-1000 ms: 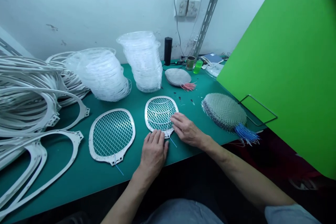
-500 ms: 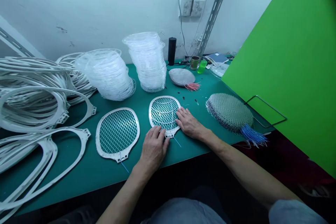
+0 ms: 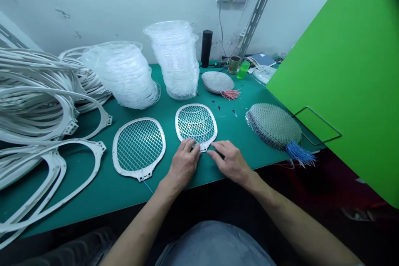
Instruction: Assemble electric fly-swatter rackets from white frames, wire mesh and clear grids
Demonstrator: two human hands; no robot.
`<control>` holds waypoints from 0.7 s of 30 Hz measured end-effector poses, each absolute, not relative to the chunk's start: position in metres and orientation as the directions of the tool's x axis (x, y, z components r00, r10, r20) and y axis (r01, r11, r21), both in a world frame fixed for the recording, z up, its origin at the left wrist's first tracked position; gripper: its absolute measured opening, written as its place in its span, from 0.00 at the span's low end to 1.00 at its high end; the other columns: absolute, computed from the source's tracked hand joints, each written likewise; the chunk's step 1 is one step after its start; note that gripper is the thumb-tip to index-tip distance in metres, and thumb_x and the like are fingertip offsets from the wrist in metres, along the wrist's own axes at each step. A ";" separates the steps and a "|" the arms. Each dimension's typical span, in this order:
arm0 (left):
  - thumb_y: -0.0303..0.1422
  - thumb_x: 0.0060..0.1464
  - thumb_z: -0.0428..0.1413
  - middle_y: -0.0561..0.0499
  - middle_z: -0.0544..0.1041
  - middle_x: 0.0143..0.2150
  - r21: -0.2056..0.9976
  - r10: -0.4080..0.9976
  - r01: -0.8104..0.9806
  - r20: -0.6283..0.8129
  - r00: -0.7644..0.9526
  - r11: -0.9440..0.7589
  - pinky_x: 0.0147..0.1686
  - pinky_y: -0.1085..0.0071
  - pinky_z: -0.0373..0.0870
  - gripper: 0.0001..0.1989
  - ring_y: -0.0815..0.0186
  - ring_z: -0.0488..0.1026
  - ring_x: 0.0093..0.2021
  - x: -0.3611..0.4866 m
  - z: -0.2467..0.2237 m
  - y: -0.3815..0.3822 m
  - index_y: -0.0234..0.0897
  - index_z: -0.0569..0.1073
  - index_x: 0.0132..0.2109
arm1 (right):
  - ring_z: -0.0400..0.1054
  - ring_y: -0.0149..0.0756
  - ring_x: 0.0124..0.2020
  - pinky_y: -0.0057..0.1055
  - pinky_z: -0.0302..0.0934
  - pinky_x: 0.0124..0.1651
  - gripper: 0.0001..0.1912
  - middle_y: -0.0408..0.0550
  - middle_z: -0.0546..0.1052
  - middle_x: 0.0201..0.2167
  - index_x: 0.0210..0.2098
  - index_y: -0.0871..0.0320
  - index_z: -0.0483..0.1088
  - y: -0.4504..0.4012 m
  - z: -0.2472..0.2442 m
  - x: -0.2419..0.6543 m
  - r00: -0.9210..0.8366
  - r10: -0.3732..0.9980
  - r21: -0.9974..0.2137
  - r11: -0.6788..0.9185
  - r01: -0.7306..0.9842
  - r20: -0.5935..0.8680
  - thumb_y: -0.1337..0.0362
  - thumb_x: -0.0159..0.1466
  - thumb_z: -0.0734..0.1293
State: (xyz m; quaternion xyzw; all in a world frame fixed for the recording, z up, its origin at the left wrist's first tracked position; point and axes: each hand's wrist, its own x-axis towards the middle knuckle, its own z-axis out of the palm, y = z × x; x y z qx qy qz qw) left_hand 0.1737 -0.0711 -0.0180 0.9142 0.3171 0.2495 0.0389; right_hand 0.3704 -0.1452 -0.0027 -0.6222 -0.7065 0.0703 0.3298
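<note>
A white oval racket head frame with metal mesh (image 3: 196, 122) lies flat on the green table. Over its lower left rim rest the fingers of my left hand (image 3: 183, 164), pressing down rather than wrapped round it. Beside the short neck at the bottom is my right hand (image 3: 230, 160), thumb and forefinger apart and close to the neck. The blue wire at this neck is not visible now. A second meshed frame (image 3: 139, 147) lies to the left, with a blue wire (image 3: 147, 185) trailing from its neck.
Bare white frames (image 3: 37, 104) pile up at left. Behind stand two stacks of clear plastic rings (image 3: 123, 77). Stacked metal mesh (image 3: 274, 122) with blue wires (image 3: 299, 153) lies right; a grey mesh stack (image 3: 217, 82) has red wires. A green panel (image 3: 343, 70) bounds the right.
My right hand has moved from the frame's right rim down to its neck. My left hand stays on the lower left rim. The view has shifted slightly; the blue wire no longer shows.
</note>
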 end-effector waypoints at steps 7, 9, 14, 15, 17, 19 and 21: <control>0.33 0.70 0.50 0.44 0.78 0.49 0.332 0.628 0.537 0.324 0.707 -0.776 0.51 0.54 0.74 0.14 0.55 0.73 0.49 0.174 -0.010 -0.065 0.41 0.79 0.52 | 0.65 0.40 0.33 0.38 0.63 0.40 0.13 0.49 0.76 0.31 0.41 0.57 0.76 -0.161 -0.015 0.345 -0.003 0.930 -0.437 0.176 0.882 0.368 0.69 0.74 0.59; 0.33 0.69 0.51 0.44 0.78 0.49 0.348 0.642 0.544 0.309 0.702 -0.763 0.50 0.54 0.74 0.13 0.55 0.73 0.49 0.174 -0.008 -0.064 0.41 0.79 0.52 | 0.65 0.39 0.33 0.38 0.62 0.40 0.13 0.49 0.76 0.31 0.40 0.57 0.76 -0.159 -0.016 0.344 0.004 0.923 -0.447 0.183 0.876 0.386 0.70 0.74 0.59; 0.35 0.69 0.52 0.45 0.78 0.48 0.387 0.677 0.566 0.275 0.683 -0.728 0.48 0.56 0.72 0.13 0.56 0.73 0.48 0.176 -0.003 -0.062 0.42 0.81 0.49 | 0.64 0.40 0.34 0.38 0.62 0.40 0.12 0.49 0.75 0.31 0.41 0.58 0.76 -0.161 -0.016 0.337 0.009 0.905 -0.457 0.206 0.866 0.425 0.71 0.72 0.60; 0.35 0.69 0.52 0.45 0.78 0.47 0.390 0.682 0.571 0.267 0.681 -0.722 0.47 0.57 0.72 0.13 0.56 0.74 0.47 0.176 -0.002 -0.062 0.42 0.82 0.49 | 0.64 0.40 0.34 0.38 0.61 0.39 0.12 0.49 0.75 0.31 0.41 0.58 0.76 -0.162 -0.016 0.335 0.001 0.902 -0.450 0.214 0.867 0.431 0.71 0.72 0.60; 0.35 0.69 0.52 0.45 0.79 0.46 0.394 0.691 0.581 0.251 0.678 -0.713 0.46 0.57 0.71 0.13 0.56 0.73 0.46 0.178 0.000 -0.060 0.41 0.82 0.47 | 0.64 0.40 0.34 0.38 0.61 0.38 0.12 0.49 0.75 0.31 0.41 0.59 0.76 -0.162 -0.017 0.333 -0.018 0.899 -0.436 0.229 0.870 0.437 0.72 0.72 0.60; 0.35 0.68 0.53 0.46 0.79 0.44 0.397 0.698 0.587 0.241 0.675 -0.705 0.44 0.57 0.70 0.12 0.57 0.73 0.44 0.179 0.002 -0.057 0.41 0.83 0.45 | 0.64 0.41 0.34 0.38 0.62 0.39 0.13 0.49 0.76 0.32 0.41 0.58 0.76 -0.162 -0.018 0.333 -0.032 0.899 -0.429 0.240 0.871 0.437 0.73 0.71 0.60; 0.35 0.67 0.55 0.47 0.79 0.43 0.402 0.704 0.592 0.237 0.670 -0.698 0.43 0.58 0.69 0.11 0.57 0.73 0.43 0.181 0.003 -0.056 0.41 0.83 0.44 | 0.65 0.41 0.35 0.38 0.62 0.39 0.13 0.50 0.76 0.32 0.41 0.58 0.76 -0.161 -0.018 0.334 -0.044 0.904 -0.426 0.242 0.872 0.425 0.74 0.71 0.60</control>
